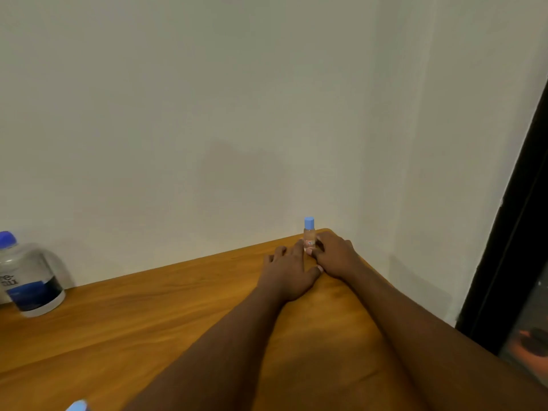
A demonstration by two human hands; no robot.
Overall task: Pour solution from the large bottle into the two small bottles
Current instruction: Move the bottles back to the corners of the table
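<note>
A: Any writing legible?

B: Barely. Large bottle [28,277], far left on the worktop [178,307] by the wall, has a blue label w/ white letters cut off at the frame edge. Can't make out a word. Blue cap, clear body, upright.

A: Small bottle?

B: One small bottle [309,234] upright at the far corner of the worktop, close to the wall [207,99]. Blue cap on, tiny red-and-white label, too small to read.

A: Hands?

B: Both at its base. Left hand [289,272] lies flat, fingers spread, forefinger up against the bottle. Right hand [336,253] has fingers curled by the bottle's right side; can't tell if it's actually gripping.

A: Anything else around?

B: A light-blue thing [77,406] at the bottom edge, mostly cut off, can't ID it. Dark frame [510,232] on the right. Forearms cover much of the near worktop.
</note>
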